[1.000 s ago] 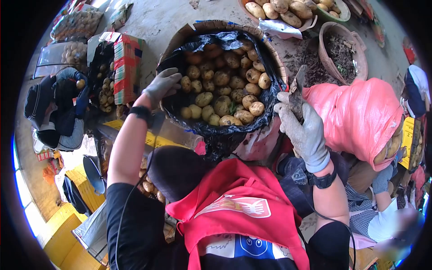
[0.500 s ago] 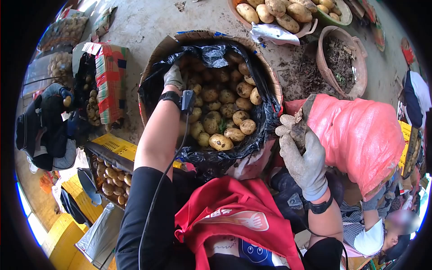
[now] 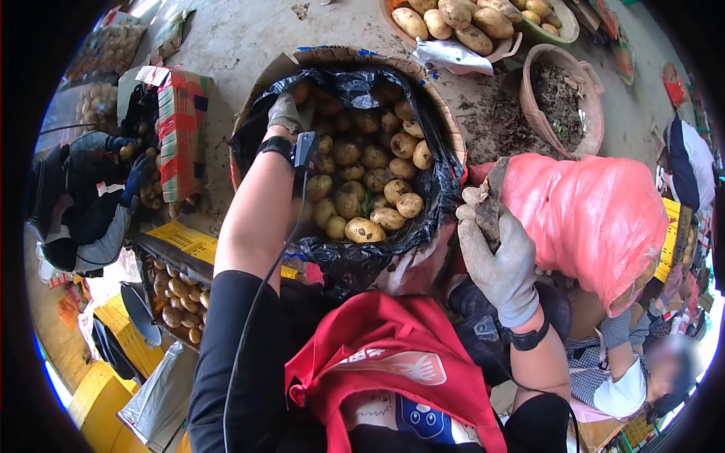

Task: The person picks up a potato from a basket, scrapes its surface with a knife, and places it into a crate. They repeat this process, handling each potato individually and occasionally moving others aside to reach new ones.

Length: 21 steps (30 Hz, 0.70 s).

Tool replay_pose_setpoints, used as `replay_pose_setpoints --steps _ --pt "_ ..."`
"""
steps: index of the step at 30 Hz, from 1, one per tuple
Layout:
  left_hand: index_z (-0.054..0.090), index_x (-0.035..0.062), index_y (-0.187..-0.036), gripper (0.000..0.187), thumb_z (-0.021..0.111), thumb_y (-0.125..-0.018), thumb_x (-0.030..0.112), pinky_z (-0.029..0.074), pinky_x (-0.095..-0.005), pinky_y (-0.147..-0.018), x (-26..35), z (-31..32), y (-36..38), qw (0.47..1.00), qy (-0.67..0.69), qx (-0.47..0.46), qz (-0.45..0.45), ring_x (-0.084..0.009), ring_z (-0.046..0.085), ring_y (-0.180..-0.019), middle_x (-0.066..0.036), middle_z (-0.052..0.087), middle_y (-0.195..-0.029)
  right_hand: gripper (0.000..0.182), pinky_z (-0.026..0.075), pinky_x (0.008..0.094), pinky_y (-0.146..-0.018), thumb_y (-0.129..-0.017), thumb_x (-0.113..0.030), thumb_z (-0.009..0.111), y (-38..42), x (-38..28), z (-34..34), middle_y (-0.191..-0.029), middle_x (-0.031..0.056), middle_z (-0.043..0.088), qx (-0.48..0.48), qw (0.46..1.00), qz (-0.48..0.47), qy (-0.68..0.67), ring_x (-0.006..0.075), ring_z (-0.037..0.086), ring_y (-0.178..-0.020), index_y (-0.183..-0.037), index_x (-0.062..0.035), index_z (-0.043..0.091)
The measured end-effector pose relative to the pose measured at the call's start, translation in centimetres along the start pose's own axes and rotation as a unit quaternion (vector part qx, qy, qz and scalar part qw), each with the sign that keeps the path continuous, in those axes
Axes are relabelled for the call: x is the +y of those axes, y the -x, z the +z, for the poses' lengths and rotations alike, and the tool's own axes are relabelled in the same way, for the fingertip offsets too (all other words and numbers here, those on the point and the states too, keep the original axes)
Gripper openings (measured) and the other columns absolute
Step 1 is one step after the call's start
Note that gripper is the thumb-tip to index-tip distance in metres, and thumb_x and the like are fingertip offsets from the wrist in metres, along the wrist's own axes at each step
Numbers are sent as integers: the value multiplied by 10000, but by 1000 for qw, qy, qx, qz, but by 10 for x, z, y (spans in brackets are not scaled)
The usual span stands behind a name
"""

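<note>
A round box (image 3: 445, 121) lined with a black plastic bag (image 3: 434, 204) stands before me, holding many dirt-specked potatoes (image 3: 365, 230). At its far left inside wall, my left hand (image 3: 289, 115), in a grey glove, is closed around a potato (image 3: 300, 92) that shows between fingers and thumb. My right hand (image 3: 502, 260), in a dirty pale glove, is raised at the box's right side. Its fingers wrap a soil-caked tool with a flat blade like a knife (image 3: 495, 178), pointing up. The handle is mostly hidden in the glove.
A full pink sack (image 3: 585, 219) lies right of my right hand. Beyond it are a tub of soil (image 3: 526, 106) and a basin of larger potatoes (image 3: 495, 57). At left are a taped box (image 3: 181, 136), a crate of potatoes (image 3: 177, 302) and a person (image 3: 91, 204); another person (image 3: 623, 381) is at lower right.
My left hand has shifted slightly inside the box, and a potato now shows at its fingers. My right hand keeps its hold on the blade. The person at left has moved a hand.
</note>
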State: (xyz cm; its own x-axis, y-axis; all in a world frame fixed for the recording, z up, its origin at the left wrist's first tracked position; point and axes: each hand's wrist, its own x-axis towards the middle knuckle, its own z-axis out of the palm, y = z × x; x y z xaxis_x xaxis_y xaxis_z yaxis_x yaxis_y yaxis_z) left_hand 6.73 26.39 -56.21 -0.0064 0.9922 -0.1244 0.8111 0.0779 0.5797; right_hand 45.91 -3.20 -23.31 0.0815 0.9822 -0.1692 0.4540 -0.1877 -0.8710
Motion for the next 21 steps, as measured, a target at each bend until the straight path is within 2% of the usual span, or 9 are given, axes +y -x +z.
replay_pose_setpoints --steps 2,4,5,10,11,12,15,18,21 --pt "603 31 -1311 533 771 -910 341 548 -371 -988 73 -46 43 1000 17 2 -7 -305 678 -1162 -189 700 -1229 348 567 337 -867 -945 -71 711 -1 3 5 -1100 158 739 24 999 -25 6 232 727 -999 -1261 54 636" --pt "605 28 -1311 524 764 -921 342 570 -351 -930 87 -44 48 671 687 -27 -278 -287 698 -1076 -150 706 -1209 342 588 381 -771 -905 -132 775 -1 -2 7 -998 202 755 50 997 -49 9 313 761 -912 -1188 29 671" --pt "606 27 -1310 520 760 -927 343 582 -341 -901 104 -53 64 572 756 -32 -315 -277 708 -1034 -131 709 -1199 342 587 388 -765 -905 -144 775 -1 -9 7 -988 203 753 43 998 -41 2 318 759 -908 -1183 27 672" --pt "570 71 -1385 589 770 -922 375 568 -260 -796 189 -126 159 667 649 -319 -180 -157 662 -991 -78 658 -1268 351 587 400 -772 -928 -213 753 4 -12 6 -977 220 749 1 1000 1 -29 350 755 -901 -1175 22 667" --pt "537 87 -1416 645 790 -900 380 566 -280 -814 222 -147 183 687 632 -340 -111 -175 650 -1039 -81 633 -1300 356 552 328 -703 -960 -188 723 5 -9 5 -964 131 729 -16 999 13 -41 212 690 -813 -1242 17 650" --pt "492 96 -1438 688 811 -880 342 560 -303 -908 236 -153 199 687 633 -352 -53 -213 644 -1115 -85 609 -1346 367 516 257 -634 -992 -163 692 7 -6 4 -952 43 710 -32 998 25 -52 75 624 -724 -1309 12 633" --pt "424 97 -1504 851 878 -807 279 472 -410 -1107 271 -172 248 775 548 -313 43 -248 547 -1317 -90 557 -1416 469 482 210 -571 -1016 -308 682 12 -25 -2 -975 16 684 -153 923 134 -328 57 588 -633 -1377 -24 585" --pt "397 85 -1508 849 867 -803 36 525 -399 -1062 281 -169 284 775 551 -301 78 -241 606 -1259 -119 563 -1419 321 465 223 -598 -972 -278 741 21 -37 -4 -919 -39 659 -154 904 111 -384 28 543 -680 -1183 -46 677" --pt "379 88 -1536 880 879 -812 76 519 -407 -1070 288 -153 309 763 579 -274 92 -245 591 -1288 -129 574 -1403 346 499 221 -654 -958 -205 761 29 -32 -6 -1002 -19 683 -165 893 100 -405 35 591 -754 -1236 -25 663"
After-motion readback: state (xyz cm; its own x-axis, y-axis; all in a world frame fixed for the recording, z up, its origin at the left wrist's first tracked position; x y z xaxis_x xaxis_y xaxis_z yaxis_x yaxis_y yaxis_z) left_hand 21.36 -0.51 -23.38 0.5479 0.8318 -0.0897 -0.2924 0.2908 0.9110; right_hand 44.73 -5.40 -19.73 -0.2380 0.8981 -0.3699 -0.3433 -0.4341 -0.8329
